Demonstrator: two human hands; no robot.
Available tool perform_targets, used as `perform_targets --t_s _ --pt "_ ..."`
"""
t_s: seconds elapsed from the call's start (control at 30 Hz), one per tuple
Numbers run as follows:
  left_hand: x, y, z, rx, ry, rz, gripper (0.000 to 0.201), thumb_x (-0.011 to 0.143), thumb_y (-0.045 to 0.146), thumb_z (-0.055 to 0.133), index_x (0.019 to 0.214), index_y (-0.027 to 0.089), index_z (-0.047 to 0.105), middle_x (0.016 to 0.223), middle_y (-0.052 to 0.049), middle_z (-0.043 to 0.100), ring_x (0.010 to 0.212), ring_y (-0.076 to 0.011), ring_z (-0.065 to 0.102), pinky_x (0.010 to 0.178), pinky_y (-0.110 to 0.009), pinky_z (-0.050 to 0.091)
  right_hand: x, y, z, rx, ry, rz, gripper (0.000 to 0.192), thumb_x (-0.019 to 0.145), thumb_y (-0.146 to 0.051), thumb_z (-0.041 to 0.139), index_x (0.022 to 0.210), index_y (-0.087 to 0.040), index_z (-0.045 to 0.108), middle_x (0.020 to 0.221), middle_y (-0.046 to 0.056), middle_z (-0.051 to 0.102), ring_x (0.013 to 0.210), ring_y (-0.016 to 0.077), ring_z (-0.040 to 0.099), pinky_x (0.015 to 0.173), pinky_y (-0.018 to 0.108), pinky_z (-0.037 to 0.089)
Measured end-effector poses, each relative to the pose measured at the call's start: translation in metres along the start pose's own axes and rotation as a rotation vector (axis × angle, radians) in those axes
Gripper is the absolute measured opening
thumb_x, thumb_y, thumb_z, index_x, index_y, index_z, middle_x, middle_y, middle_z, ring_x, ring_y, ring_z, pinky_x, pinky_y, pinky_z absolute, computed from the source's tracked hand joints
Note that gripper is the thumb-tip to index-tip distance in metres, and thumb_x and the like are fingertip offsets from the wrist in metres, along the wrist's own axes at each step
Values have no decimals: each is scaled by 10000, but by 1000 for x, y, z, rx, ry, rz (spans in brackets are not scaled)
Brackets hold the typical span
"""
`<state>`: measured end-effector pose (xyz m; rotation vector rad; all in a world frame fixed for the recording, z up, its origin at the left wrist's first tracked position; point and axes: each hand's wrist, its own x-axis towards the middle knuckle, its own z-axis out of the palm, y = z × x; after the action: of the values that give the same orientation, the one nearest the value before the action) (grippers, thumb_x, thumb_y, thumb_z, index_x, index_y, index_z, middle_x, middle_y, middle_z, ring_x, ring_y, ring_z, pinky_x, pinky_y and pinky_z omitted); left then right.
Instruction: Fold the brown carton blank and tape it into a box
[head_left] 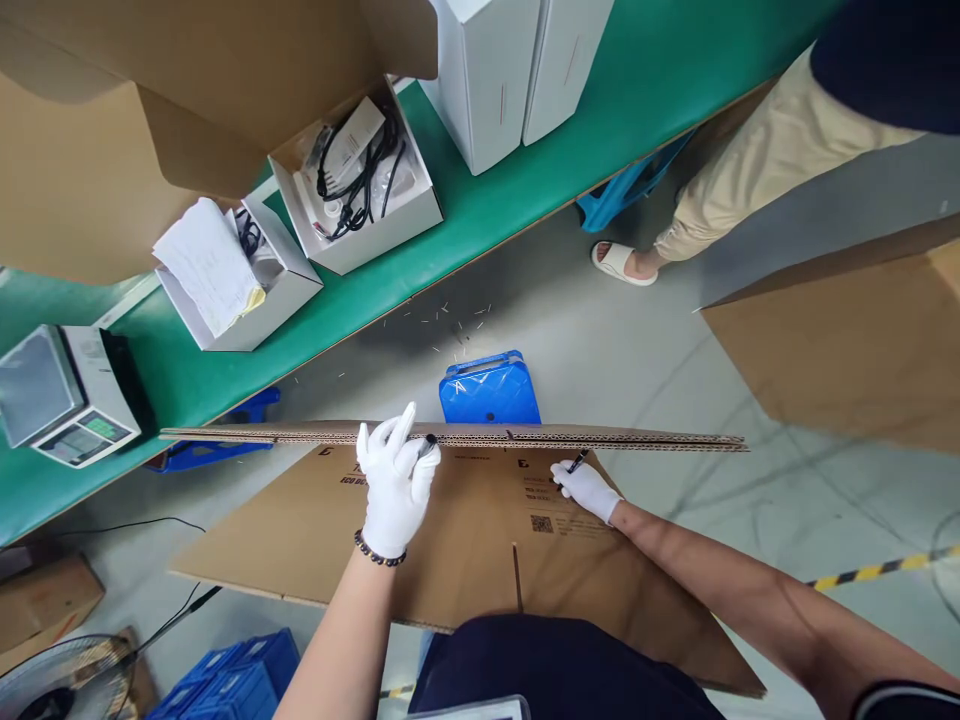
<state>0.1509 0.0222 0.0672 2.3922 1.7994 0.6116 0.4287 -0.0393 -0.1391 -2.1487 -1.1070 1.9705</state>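
Note:
A large flattened cardboard box (465, 540) with black print and a QR code leans against my body, its folded upper edge running across the view. My right hand (586, 490), in a white glove, holds a black marker pen (577, 462) against the printed panel, just right of the lettering. My left hand (396, 480), also gloved and with a beaded bracelet at the wrist, is at the box's upper edge. Between its thumb and fingers it pinches a small black pen cap (428, 443), while other fingers stretch upward.
Beyond the box, a green workbench (517, 205) carries a weighing scale (71, 395), open white boxes (375, 225) with cables, and tall white boxes (502, 85). A blue stool (491, 390) stands on the floor. A person's leg (742, 160) and another carton (847, 340) are at right.

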Motion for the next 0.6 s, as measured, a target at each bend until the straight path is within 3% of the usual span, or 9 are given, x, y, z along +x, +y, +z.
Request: perform_targets --t_s 0.27,0.4,0.6 --pt "-3 1 -2 -23 9 -3 249 1002 302 490 798 233 613 1369 -92 655 1180 -244 573 1215 -601 212 -4 -3 0 -65 -59 45 403 1076 -403 528 758 -157 556 646 -41 523 573 119 512 649 263 473" --pt "-4 3 -3 -14 -38 -33 266 1006 309 474 801 238 627 1383 -83 647 1175 -249 576 1216 -615 201 -6 -2 1 -72 -50 62 408 1074 -415 532 760 -155 559 644 -40 523 577 120 523 642 262 480" --pt "-5 4 -4 -22 -4 0 255 1006 291 485 791 232 609 1369 -94 655 1175 -246 576 1214 -614 203 -4 1 3 -84 -4 63 429 1064 -410 555 716 -160 551 631 -39 527 594 126 538 702 282 500"
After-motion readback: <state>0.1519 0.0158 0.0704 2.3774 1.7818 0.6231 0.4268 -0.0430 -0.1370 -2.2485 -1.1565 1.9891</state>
